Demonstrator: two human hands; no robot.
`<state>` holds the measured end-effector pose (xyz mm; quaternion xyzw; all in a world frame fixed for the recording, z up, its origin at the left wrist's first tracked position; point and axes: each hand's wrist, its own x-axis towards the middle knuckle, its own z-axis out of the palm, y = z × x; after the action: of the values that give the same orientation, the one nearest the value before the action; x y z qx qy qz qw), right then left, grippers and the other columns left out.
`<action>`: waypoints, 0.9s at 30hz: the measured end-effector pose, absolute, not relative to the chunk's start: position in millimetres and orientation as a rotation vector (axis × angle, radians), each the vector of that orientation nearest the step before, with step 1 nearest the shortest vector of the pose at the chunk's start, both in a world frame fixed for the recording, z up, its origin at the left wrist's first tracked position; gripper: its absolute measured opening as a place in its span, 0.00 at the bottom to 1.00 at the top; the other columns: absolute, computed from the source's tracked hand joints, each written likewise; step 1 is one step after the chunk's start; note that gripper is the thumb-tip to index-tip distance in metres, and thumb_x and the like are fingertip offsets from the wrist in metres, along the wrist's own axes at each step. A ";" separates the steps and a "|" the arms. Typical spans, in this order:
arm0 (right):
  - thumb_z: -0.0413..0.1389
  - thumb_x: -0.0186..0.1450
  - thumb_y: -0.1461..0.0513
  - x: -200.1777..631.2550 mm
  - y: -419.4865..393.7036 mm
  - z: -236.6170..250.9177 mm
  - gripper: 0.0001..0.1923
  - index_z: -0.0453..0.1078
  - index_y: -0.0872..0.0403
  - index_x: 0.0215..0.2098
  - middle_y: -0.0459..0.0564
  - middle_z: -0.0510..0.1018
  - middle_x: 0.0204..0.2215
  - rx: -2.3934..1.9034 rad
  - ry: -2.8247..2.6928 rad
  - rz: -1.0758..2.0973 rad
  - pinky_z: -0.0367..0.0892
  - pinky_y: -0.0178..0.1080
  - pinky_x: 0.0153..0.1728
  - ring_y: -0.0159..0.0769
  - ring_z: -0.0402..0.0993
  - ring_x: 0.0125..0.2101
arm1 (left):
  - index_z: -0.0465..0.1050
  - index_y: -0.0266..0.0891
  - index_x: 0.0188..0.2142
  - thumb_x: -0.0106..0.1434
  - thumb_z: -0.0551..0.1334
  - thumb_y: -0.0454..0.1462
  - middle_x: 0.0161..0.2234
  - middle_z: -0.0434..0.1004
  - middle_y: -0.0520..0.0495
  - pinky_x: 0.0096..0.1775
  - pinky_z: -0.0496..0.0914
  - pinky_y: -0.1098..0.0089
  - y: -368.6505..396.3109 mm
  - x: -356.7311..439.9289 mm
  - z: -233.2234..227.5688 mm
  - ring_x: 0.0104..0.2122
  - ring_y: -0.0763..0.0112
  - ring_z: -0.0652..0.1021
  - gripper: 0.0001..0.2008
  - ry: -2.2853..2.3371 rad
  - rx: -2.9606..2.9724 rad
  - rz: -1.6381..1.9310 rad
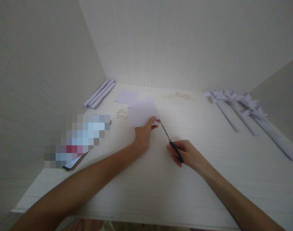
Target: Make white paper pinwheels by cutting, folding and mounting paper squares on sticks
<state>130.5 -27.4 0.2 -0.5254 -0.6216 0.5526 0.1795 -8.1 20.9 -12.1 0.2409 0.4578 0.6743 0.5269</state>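
Gripping a pale paper sheet (142, 113) by its lower edge, the left hand (143, 136) is holding it just above the bench (209, 179); the right hand (188, 155) is clenching black-handled scissors (170, 141), blade tips touching the paper's corner.

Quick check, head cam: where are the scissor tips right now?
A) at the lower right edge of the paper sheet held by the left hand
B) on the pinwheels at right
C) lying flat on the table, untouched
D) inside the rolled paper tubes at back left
A: the right hand grips the scissors, whose tips meet the lower right edge of the paper sheet pinched by the left hand.
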 end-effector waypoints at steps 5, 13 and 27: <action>0.51 0.55 0.49 130.0 -27.6 1.5 0.22 0.57 0.55 0.13 0.42 0.62 0.07 -1.481 -1.733 1.576 0.49 0.30 0.13 0.24 0.54 0.10 | 0.69 0.38 0.25 0.46 0.62 0.35 0.25 0.72 0.53 0.25 0.66 0.77 20.5 -8.2 -12.1 0.24 0.77 0.73 0.05 1.090 0.582 1.618; 0.51 0.55 0.48 128.2 -28.2 5.6 0.23 0.56 0.54 0.12 0.42 0.62 0.07 -1.497 -1.736 1.573 0.49 0.31 0.13 0.24 0.53 0.10 | 0.69 0.38 0.25 0.45 0.62 0.35 0.24 0.72 0.53 0.24 0.66 0.77 19.7 -7.3 -9.2 0.24 0.77 0.72 0.05 1.118 0.568 1.611; 0.51 0.54 0.47 128.7 -27.6 4.7 0.23 0.56 0.54 0.12 0.42 0.62 0.07 -1.542 -1.757 1.542 0.49 0.31 0.13 0.24 0.54 0.10 | 0.69 0.38 0.25 0.45 0.62 0.34 0.25 0.72 0.53 0.24 0.66 0.77 21.1 -7.9 -12.0 0.24 0.77 0.73 0.05 1.097 0.565 1.618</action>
<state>128.7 -27.6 4.7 -0.5425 -0.6183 0.5426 0.1700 -7.9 21.1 -12.0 0.2362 0.4586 0.6765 0.5255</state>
